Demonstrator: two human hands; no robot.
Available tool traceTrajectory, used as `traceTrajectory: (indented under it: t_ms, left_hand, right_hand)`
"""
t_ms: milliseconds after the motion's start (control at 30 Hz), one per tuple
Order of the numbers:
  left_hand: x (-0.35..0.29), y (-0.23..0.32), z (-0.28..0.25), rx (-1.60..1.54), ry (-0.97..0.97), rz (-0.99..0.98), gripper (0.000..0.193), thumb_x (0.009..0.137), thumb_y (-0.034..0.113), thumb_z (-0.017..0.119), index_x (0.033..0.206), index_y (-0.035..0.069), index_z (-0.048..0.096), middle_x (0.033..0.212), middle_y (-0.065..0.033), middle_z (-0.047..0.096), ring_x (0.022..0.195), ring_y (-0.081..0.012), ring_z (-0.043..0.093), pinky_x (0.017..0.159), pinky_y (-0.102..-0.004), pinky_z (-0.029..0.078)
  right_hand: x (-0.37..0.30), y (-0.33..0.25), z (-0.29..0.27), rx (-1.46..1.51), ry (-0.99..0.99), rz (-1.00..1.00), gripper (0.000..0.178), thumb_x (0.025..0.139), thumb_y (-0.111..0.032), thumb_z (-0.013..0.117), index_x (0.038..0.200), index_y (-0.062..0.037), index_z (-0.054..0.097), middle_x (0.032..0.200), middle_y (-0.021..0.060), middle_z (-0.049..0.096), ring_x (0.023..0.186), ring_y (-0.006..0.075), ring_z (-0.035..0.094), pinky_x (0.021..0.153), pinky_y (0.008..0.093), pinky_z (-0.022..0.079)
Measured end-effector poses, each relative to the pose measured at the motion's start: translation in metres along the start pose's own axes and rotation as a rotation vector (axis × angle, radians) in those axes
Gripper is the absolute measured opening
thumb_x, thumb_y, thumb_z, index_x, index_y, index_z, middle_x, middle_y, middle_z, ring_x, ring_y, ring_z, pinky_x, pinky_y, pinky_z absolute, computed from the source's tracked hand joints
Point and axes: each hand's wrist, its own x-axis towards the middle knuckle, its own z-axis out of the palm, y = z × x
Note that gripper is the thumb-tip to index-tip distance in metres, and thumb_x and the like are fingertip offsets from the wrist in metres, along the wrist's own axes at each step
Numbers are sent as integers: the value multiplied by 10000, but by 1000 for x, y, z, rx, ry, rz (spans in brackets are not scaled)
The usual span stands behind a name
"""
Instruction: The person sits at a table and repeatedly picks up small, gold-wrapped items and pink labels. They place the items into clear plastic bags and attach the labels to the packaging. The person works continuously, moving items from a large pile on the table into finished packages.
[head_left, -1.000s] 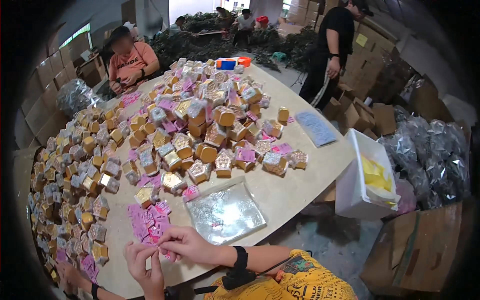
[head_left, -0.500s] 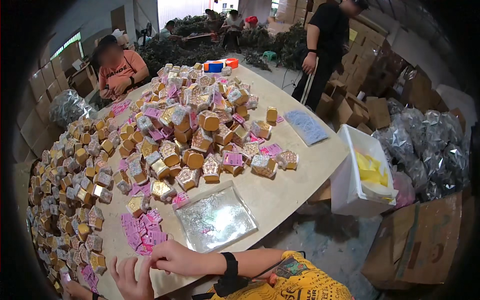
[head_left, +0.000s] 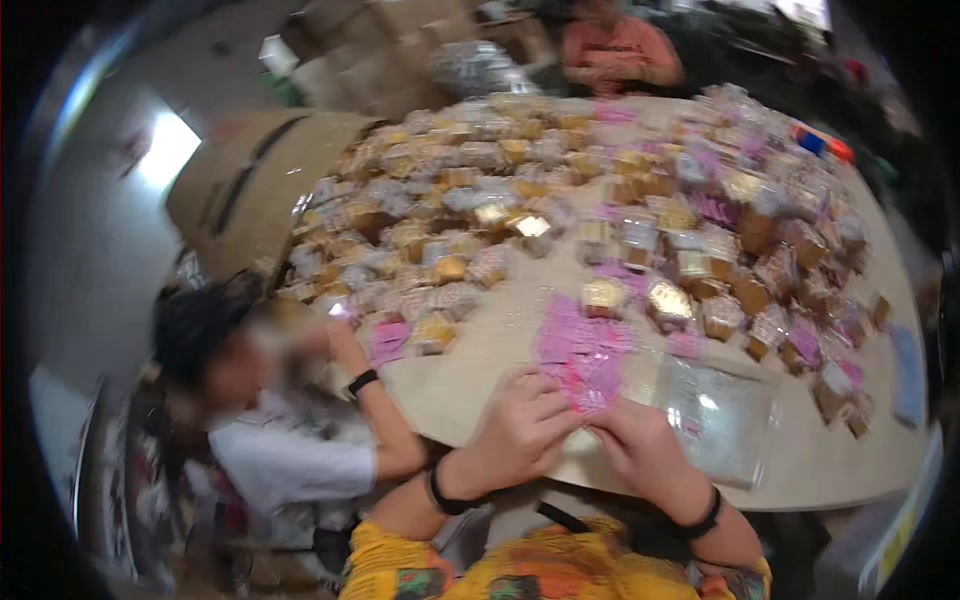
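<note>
My left hand (head_left: 520,425) and my right hand (head_left: 645,450) come together at the table's near edge, fingertips almost meeting. Both have curled, pinching fingers, and whatever they hold is too blurred to make out. Just beyond the fingertips lies a pile of pink printed cards (head_left: 580,345). Beside my right hand rests a clear plastic-covered flat tray or sheet (head_left: 715,415), shiny and rectangular. Small house-shaped ornaments (head_left: 705,320) in gold and white, apparently in clear wrapping, are heaped farther off, with pink cards among them.
A co-worker in a white shirt (head_left: 290,455) sits at my left, one arm reaching over the table. Another person in an orange top (head_left: 620,50) is across it. Tape rolls (head_left: 825,145) stand at the far right, a blue packet (head_left: 908,375) near the right edge, a large carton (head_left: 255,190) at left.
The view has swung left, bringing the co-worker beside me into sight. My left hand, spread before, has its fingers curled now, and both hands have met at the pink cards.
</note>
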Motion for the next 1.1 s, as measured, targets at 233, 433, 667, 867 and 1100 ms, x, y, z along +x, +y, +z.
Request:
traceTrajectory:
  t_ms: [233,433,667,867,1100]
  left_hand:
    - [-33,-21,24,-1077,-162,-552,102,848,73,651,868,-25,674,844,-88,618,839,-205,573,779,-311,443]
    - [-41,-23,26,-1099,-187,-619,138,890,91,600,883,-37,652,842,-87,616,805,-159,578,754,-288,458]
    - [-50,-133,8,440,135,-703,365,787,234,717,1074,30,623,1112,-170,575,1028,-358,566,861,-441,466]
    - [-100,-205,9,411,6,-1037,490,734,205,741,1182,73,593,1163,-210,548,1033,-391,557,868,-482,470]
    - [-83,-191,17,377,26,-1051,509,738,168,698,1227,98,580,1141,-208,550,1038,-380,567,836,-463,495]
  right_hand:
    - [6,-26,-6,-495,-234,-296,207,758,-43,590,949,30,623,731,82,507,640,233,556,547,345,459]
    - [8,-18,4,-536,-304,-298,188,768,-67,587,925,36,605,725,86,488,652,231,549,560,337,456]
    - [13,-12,3,-378,-109,-150,206,687,31,642,887,16,597,669,115,512,573,293,547,498,386,439]
    - [9,-11,9,-294,-128,-97,205,693,70,631,882,1,592,667,132,515,574,307,549,501,384,428]
    - [7,-14,6,-284,-103,-18,171,721,99,616,859,3,586,681,140,520,564,292,535,508,357,408]
